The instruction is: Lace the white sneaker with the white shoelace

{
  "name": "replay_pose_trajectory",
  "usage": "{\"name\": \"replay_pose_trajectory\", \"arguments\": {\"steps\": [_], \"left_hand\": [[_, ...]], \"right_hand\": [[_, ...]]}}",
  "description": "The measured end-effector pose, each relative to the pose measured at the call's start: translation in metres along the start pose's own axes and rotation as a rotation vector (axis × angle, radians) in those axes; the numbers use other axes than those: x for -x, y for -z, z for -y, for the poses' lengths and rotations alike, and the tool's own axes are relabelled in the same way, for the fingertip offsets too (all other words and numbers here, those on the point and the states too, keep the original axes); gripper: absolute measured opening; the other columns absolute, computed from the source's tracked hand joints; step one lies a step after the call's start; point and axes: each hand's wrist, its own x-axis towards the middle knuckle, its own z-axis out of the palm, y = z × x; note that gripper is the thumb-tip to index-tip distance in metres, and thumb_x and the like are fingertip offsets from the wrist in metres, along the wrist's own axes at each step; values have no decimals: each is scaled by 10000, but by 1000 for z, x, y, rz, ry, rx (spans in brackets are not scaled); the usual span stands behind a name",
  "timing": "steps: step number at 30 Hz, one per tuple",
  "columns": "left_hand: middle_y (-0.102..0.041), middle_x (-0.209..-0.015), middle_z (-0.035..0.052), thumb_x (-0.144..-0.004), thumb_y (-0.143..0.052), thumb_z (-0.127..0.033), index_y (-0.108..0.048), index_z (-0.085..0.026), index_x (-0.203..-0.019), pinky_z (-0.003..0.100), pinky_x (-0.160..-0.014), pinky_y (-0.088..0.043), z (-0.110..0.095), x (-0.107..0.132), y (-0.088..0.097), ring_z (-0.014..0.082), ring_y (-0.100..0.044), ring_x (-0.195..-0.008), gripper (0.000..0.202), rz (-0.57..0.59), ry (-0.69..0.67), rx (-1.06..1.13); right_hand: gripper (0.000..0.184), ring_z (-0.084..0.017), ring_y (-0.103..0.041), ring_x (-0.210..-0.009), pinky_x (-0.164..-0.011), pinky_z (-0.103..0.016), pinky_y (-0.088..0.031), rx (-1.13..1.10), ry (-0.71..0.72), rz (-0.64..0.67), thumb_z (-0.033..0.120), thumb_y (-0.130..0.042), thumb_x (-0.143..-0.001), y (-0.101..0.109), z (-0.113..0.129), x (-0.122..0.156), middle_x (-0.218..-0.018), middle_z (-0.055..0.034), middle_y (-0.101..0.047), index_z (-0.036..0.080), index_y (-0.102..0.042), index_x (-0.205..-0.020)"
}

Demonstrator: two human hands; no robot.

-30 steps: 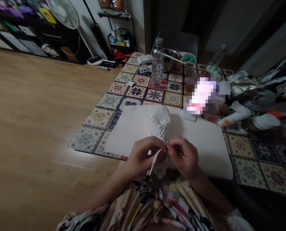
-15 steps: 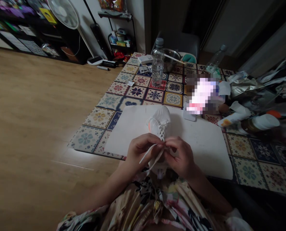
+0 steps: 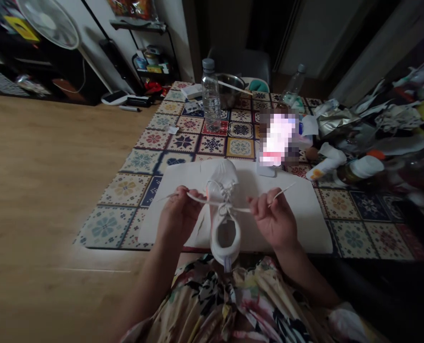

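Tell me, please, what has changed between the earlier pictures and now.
The left hand has moved left and the right hand right, parting from close together over the shoe and drawing the lace out sideways. The camera view has shifted too. The shoe stays on the mat, the bottle beyond it.

Clear bottle [image 3: 211,100] near a metal bowl [image 3: 230,100], patterned tablecloth [image 3: 240,129]; white fan [image 3: 51,24], wooden floor [image 3: 36,166]

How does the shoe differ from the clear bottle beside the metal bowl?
The shoe is white and opaque; the bottle is see-through. The shoe sits on the white sheet, the bottle on the patterned tablecloth. The left hand and right hand hold the shoe's lace; neither touches the bottle. Both stand upright.
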Motion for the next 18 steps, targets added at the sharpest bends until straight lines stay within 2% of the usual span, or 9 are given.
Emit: {"name": "replay_pose_trajectory", "arguments": {"steps": [1, 3, 5, 7, 9, 12, 15, 18], "left_hand": [[-563, -542, -71, -765, -788, -213, -562, -158, -713, 166, -577, -532, -3, -4, 4, 50, -562, -487, 238, -12, 27, 54], [-429, -470, -107, -812, -735, -172, -555, -150, -716, 119, -420, -410, -9, -10, 14, 19, -404, -366, 205, -18, 40, 102], [-386, -448, -108, -790, -751, -170, -543, -148, -685, 119, -339, -293, -11, -14, 24, 21, -326, -339, 234, -37, -15, 68], [-386, -444, -102, -743, -795, -193, -534, -155, -671, 124, -335, -256, -11, -16, 31, 29, -309, -349, 273, -57, -83, -10], [-389, -442, -101, -701, -835, -245, -532, -168, -685, 129, -355, -257, -8, -15, 35, 36, -299, -359, 313, -42, -112, -104], [-335, -397, -107, -712, -815, -422, -551, -179, -695, 153, -372, -236, -6, -13, 41, 44, -244, -347, 359, 95, -69, -328], [-336, -368, -87, -813, -633, -617, -608, -154, -700, 182, -393, -223, -8, -7, 45, 53, -239, -346, 477, 293, -20, -691], [-443, -408, -50, -889, -472, -642, -650, -138, -776, 203, -435, -278, -11, -1, 39, 79, -345, -383, 546, 423, 20, -1060]], "right_hand": [[263, -142, -485, -508, -695, -350, -539, -68, -61, -20, 465, -612, -897, 5, 2, 0, -506, 80, -409, 271, -483, -773], [250, -114, -306, -430, -511, -251, -433, -143, -131, -59, 433, -635, -886, 17, 4, 1, -484, 97, -284, 269, -486, -771], [250, -110, -220, -435, -446, -213, -318, -152, -151, -89, 425, -656, -872, 29, 4, 3, -496, 96, -239, 267, -493, -767], [255, -109, -201, -444, -449, -212, -288, -125, -157, -80, 426, -666, -865, 37, 2, 7, -505, 93, -241, 267, -498, -757], [266, -106, -226, -447, -456, -219, -287, -88, -162, -27, 433, -663, -868, 42, -2, 10, -518, 87, -278, 262, -504, -740], [341, -113, -354, -498, -487, -245, -315, 79, -142, 85, 488, -597, -904, 46, -6, 14, -591, 45, -416, 235, -527, -687], [393, -143, -506, -664, -618, -282, -406, 419, -100, 225, 476, -503, -962, 43, -6, 13, -732, -18, -547, 211, -565, -680], [291, -156, -564, -793, -746, -287, -440, 698, -90, 332, 374, -489, -982, 34, -4, 11, -812, -33, -595, 208, -578, -760]]}}
